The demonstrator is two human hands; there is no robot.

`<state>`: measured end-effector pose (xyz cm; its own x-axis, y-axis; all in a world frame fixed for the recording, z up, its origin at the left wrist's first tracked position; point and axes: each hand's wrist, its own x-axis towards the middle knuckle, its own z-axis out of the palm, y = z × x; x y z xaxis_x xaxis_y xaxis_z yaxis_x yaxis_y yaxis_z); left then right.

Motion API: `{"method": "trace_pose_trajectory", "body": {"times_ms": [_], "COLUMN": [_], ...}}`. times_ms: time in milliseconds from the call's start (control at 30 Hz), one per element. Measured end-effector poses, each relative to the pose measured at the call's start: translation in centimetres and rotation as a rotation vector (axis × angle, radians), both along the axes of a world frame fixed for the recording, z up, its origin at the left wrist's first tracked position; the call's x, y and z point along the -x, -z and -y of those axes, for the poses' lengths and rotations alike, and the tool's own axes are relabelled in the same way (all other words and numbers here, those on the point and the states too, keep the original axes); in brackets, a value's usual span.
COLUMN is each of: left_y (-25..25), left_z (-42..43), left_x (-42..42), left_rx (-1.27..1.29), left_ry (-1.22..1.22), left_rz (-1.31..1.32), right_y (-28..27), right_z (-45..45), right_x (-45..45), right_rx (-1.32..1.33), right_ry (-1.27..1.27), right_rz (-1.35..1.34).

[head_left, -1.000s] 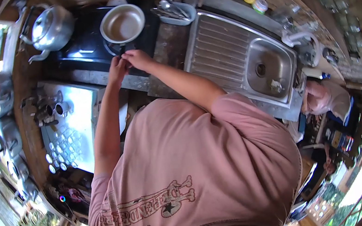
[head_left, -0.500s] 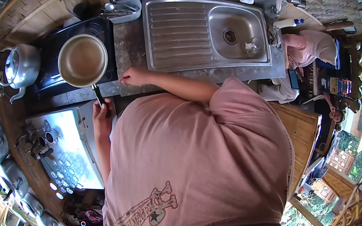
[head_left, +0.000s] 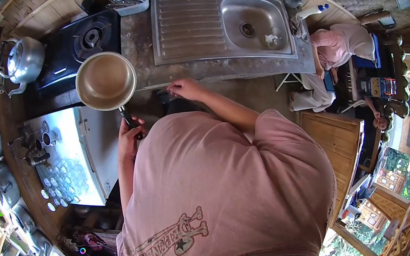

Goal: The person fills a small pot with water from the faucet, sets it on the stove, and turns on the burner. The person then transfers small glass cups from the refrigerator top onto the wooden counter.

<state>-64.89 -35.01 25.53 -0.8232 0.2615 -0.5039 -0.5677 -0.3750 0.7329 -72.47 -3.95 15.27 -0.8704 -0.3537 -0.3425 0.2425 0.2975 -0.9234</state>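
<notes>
In my left hand is the dark handle of a saucepan, my fingers wrapped round it. The pan has a pale rim and a tan inside with no visible contents. It is held level, overlapping the front edge of the black gas stove in view. My right hand hovers just in front of the counter edge, its fingers curled together with nothing visible in them. A bare burner shows on the stove behind the pan.
A metal kettle stands left of the stove. A steel sink with drainboard is set in the counter. A cutlery tray sits behind. Glasses stand on a white surface at left. Another person sits at right.
The saucepan has come off the stove toward my body and slightly right, uncovering the burner. My right hand has moved right, away from the counter edge. The counter appears farther from me.
</notes>
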Motion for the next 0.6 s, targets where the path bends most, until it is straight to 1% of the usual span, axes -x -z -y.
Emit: {"method": "trace_pose_trajectory", "body": {"times_ms": [100, 167, 300, 400, 467, 600], "left_y": [1.7, 2.6, 4.5, 4.4, 4.4, 4.3], "left_z": [-1.2, -2.5, -5.2, -7.5, -8.8, -11.6], "left_x": [-2.4, -4.1, -7.0, -8.2, -8.2, -7.8], "left_rx": [0.059, 0.120, 0.099, 0.065, 0.060, 0.115], "left_ry": [0.039, 0.078, 0.154, 0.165, 0.189, 0.238], "left_rz": [-0.046, -0.056, -0.050, -0.040, -0.079, -0.064], "right_y": [-0.5, -1.4, -3.0, -4.5, -4.4, -4.5], "right_z": [-1.4, -2.8, -5.5, -8.0, -9.8, -13.7], "right_x": [-3.8, -6.1, -10.8, -13.1, -14.0, -14.1], "right_rx": [0.008, -0.032, -0.025, -0.052, -0.051, -0.073], "right_ry": [0.053, 0.057, 0.111, 0.118, 0.152, 0.228], "right_rz": [-0.022, -0.006, 0.043, 0.057, 0.068, 0.015]}}
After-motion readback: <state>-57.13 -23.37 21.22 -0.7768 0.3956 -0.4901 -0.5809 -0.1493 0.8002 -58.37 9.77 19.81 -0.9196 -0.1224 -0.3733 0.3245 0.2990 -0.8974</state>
